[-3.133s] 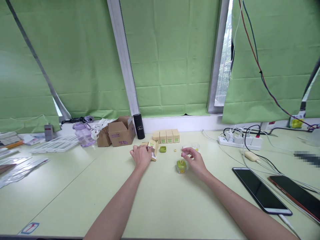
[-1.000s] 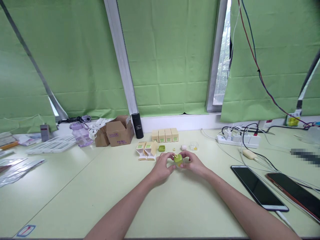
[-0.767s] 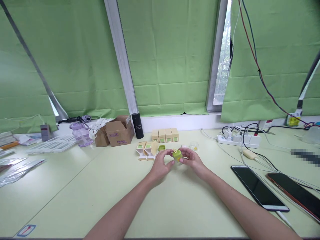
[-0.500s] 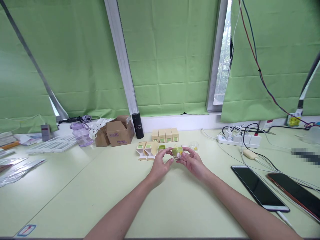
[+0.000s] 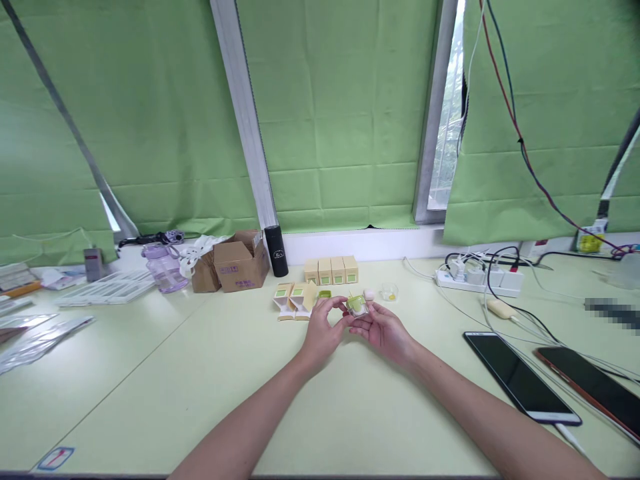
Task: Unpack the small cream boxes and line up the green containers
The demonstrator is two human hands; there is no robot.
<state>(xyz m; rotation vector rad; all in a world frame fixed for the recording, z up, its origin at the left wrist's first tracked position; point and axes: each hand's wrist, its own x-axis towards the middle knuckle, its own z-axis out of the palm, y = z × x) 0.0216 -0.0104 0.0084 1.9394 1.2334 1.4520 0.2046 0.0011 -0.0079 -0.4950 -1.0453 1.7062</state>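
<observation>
Between my fingertips is a small clear container with a green part and something white inside [image 5: 357, 306]. My left hand [image 5: 323, 328] pinches it from the left, and my right hand [image 5: 383, 328] supports it from the right and below. Just behind it lies a small pale pink piece [image 5: 369, 294]. A clear round dish with a bit of yellow [image 5: 389, 293] rests to the right. Left of my hands stand opened cream cartons with green windows [image 5: 296, 301], and a small green piece [image 5: 325, 294] is beside them.
Several closed cream cartons [image 5: 331, 271] line up behind. At the back left are a black tumbler [image 5: 276, 251], a cardboard box [image 5: 240, 263] and a purple bottle [image 5: 165, 268]. A power strip [image 5: 479, 280], cables and a phone [image 5: 521, 377] occupy the right side.
The container has tilted in my hands, and the green part and white content now show more plainly. My right fingers have shifted beneath it. The pale pink piece behind it has come into view.
</observation>
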